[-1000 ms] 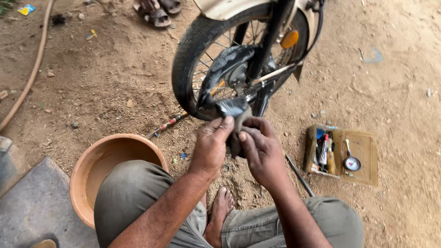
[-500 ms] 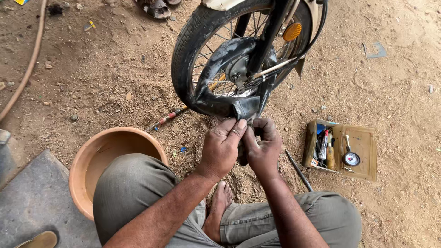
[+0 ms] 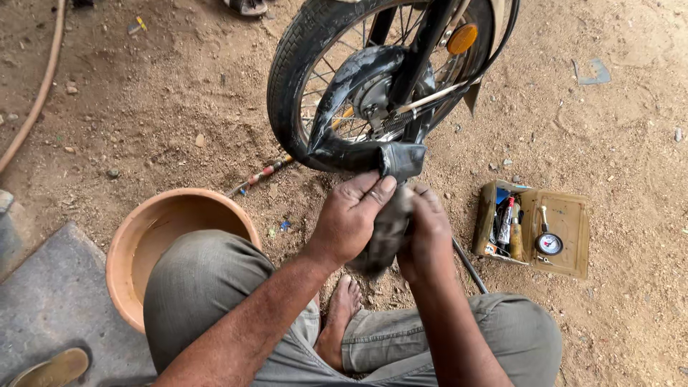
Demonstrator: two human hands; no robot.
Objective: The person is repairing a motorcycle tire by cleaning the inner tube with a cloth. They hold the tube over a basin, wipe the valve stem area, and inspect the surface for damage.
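A motorcycle wheel [image 3: 301,86] with a black tyre stands on the dirt in front of me. A black inner tube [image 3: 401,159] hangs out of the tyre at its bottom. My left hand [image 3: 350,215] grips the folded tube from the left, thumb pressed near its top. My right hand [image 3: 426,229] clasps the same tube from the right. Both hands squeeze it just below the wheel. My knees and a bare foot [image 3: 342,304] lie beneath.
An orange clay basin [image 3: 147,229] sits by my left knee. An open wooden tool box [image 3: 566,222] with a pressure gauge and small tubes lies at the right. A hose [image 3: 32,107] runs along the left. A thin tool [image 3: 261,174] lies on the dirt near the tyre.
Both hands have kept their hold on the tube, and the fingers have shifted slightly along it. The view has tipped down a little, so the wheel sits higher in frame.
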